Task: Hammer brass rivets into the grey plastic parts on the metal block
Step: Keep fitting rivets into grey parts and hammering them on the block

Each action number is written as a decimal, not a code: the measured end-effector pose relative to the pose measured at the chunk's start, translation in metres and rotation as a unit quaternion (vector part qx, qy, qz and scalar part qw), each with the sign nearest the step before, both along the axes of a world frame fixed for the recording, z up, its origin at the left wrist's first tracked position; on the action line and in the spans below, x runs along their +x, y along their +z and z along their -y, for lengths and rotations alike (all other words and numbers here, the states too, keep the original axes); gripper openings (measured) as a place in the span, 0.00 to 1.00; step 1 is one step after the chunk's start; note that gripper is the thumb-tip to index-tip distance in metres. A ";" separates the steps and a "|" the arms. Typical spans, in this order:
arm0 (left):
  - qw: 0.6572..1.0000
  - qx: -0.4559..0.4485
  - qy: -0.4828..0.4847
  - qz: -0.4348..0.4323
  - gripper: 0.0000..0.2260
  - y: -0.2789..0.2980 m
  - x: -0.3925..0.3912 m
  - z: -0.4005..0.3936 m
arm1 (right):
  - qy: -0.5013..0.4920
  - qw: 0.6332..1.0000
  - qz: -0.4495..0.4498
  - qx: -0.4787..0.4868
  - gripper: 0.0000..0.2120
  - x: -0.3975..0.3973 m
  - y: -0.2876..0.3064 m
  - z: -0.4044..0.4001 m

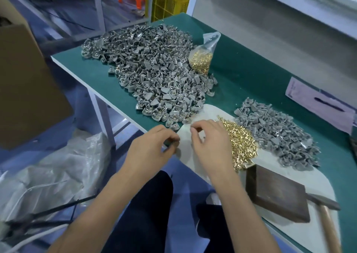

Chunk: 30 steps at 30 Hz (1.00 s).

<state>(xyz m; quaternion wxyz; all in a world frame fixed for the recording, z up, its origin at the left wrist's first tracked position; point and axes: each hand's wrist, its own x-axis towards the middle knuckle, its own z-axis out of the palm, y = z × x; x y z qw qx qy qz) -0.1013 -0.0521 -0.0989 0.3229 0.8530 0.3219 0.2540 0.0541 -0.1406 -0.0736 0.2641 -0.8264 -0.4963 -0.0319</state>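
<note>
At the table's front edge my left hand point(154, 148) grips a grey plastic part point(172, 144) in its curled fingertips. Just to its right, my right hand point(207, 142) has thumb and forefinger pinched together on what looks like a small brass rivet, blurred. Beside the right hand, loose brass rivets point(240, 142) lie heaped on a white mat point(204, 111). The dark metal block point(276, 194) sits bare on the mat at the right. A hammer point(326, 208) lies next to it.
A big heap of grey parts point(152, 69) covers the far left of the green table point(251, 74), and a smaller heap point(276, 134) lies at the right. A bag of rivets point(201, 59) leans on the big heap. Paper point(318, 105) lies far right.
</note>
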 end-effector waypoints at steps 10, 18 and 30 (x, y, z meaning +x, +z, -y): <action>0.989 0.072 -0.057 -0.118 0.12 0.006 0.059 0.026 | -0.129 0.992 0.010 0.008 0.05 0.043 0.023 0.100; 0.984 0.080 -0.030 -0.155 0.06 0.016 0.089 0.019 | -0.168 0.981 -0.046 0.082 0.04 0.050 0.012 0.131; 0.977 -0.093 -0.194 0.009 0.04 0.044 0.121 0.098 | -0.118 0.927 -0.232 0.271 0.13 0.056 0.022 0.165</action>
